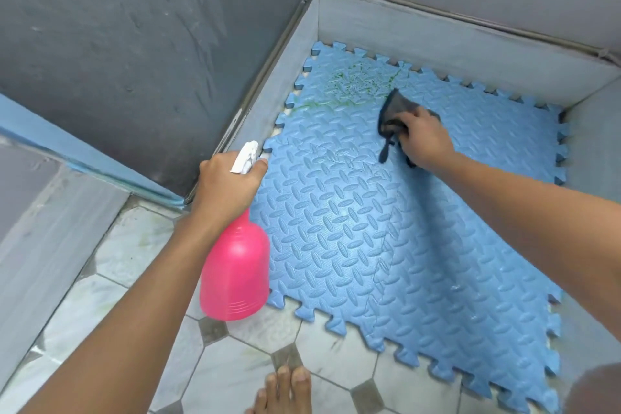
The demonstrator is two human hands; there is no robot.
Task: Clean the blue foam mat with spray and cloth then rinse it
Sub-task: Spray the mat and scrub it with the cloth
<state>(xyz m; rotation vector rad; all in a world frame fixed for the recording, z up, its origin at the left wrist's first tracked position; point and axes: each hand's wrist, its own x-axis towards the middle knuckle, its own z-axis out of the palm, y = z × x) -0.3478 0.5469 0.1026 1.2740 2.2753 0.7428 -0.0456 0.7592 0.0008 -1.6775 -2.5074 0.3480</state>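
The blue foam mat lies flat on the floor in a corner, its jigsaw edges showing. Green specks and streaks mark its far left part. My right hand presses a dark grey cloth onto the mat just right of the green stain. My left hand holds a pink spray bottle by its white trigger head, above the mat's left edge, nozzle pointing toward the mat.
A low grey ledge borders the mat at the back, left and right. Dark grey walls rise on the left. Pale tiled floor lies in front, with my bare foot on it.
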